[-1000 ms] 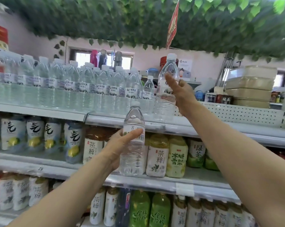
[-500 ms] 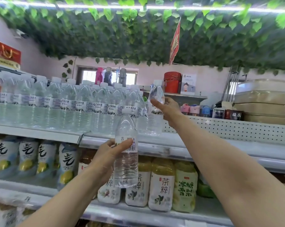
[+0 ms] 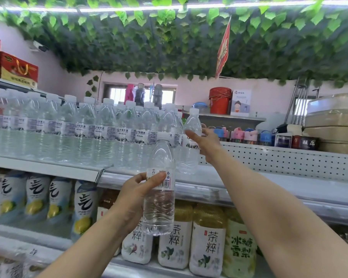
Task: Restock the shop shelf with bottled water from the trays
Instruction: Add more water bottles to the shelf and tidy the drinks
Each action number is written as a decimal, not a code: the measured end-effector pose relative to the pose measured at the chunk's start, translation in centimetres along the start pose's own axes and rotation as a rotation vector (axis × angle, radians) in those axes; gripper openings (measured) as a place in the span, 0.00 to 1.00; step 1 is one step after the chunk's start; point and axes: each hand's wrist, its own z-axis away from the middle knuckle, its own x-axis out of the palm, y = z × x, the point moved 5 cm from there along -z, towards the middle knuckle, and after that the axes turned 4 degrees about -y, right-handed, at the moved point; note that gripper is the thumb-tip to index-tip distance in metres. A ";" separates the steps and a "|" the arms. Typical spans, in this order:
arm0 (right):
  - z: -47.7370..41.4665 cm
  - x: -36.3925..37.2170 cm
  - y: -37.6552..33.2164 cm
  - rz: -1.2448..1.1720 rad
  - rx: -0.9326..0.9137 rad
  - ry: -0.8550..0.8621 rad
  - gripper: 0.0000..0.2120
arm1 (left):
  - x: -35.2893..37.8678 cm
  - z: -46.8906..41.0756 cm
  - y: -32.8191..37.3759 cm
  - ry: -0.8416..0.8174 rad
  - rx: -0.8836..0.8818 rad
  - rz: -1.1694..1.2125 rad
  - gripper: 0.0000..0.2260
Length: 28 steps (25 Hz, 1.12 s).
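Two hands, well apart, each hold one water bottle. Nearest, at 7 o'clock in the view, the left hand (image 3: 135, 195) is wrapped round the label of the near bottle (image 3: 160, 209), thumb across the front and fingers behind. That bottle is upright, clear and white-capped, held in the air in front of the shelving. Behind it on the middle shelf (image 3: 38, 235) stand tea bottles (image 3: 207, 243) with white labels at 5 o'clock and lemon drinks (image 3: 85, 207) at 8 o'clock.

Farther in, just off centre toward 3 o'clock, the right hand (image 3: 209, 143) reaches out on a straight arm. It grips the far bottle (image 3: 190, 157) at its shoulder and label, thumb in front. This bottle is upright at the right end of the water row (image 3: 89, 133), touching or just beside its neighbour. Its base is down at the top shelf (image 3: 269, 183), though I cannot tell whether it rests there. The row runs along the top shelf from 9 o'clock to the centre. At 3 o'clock of the far bottle, a white pegboard (image 3: 289, 159) backs the shelf.

Beyond, beige tubs (image 3: 333, 125) are stacked at 3 o'clock. A red bucket (image 3: 220, 99) sits on a wall ledge at 2 o'clock, a window (image 3: 117, 95) shows at 11 o'clock, and a red box (image 3: 16, 69) stands at 10 o'clock. Leaves (image 3: 169, 47) cover the ceiling, with a red pennant (image 3: 223, 49) hanging from them at 1 o'clock.
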 end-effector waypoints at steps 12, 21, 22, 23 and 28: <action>-1.6 0.5 0.3 0.205 -0.022 0.128 0.49 | -0.2 0.9 -0.7 -0.014 -0.025 0.013 0.31; -0.3 1.2 -0.6 0.234 0.005 0.094 0.46 | -1.1 2.4 -0.3 -0.021 -0.014 0.012 0.27; 0.2 1.1 -0.4 0.218 0.035 0.060 0.49 | -1.1 2.5 -0.3 -0.020 -0.019 0.015 0.28; 0.8 0.8 -0.2 0.199 0.060 0.040 0.51 | -1.0 2.6 -0.3 -0.018 -0.028 0.020 0.29; 6.7 -0.3 -1.8 0.027 -0.044 0.145 0.22 | 1.1 3.0 -0.4 -0.046 -0.092 0.097 0.27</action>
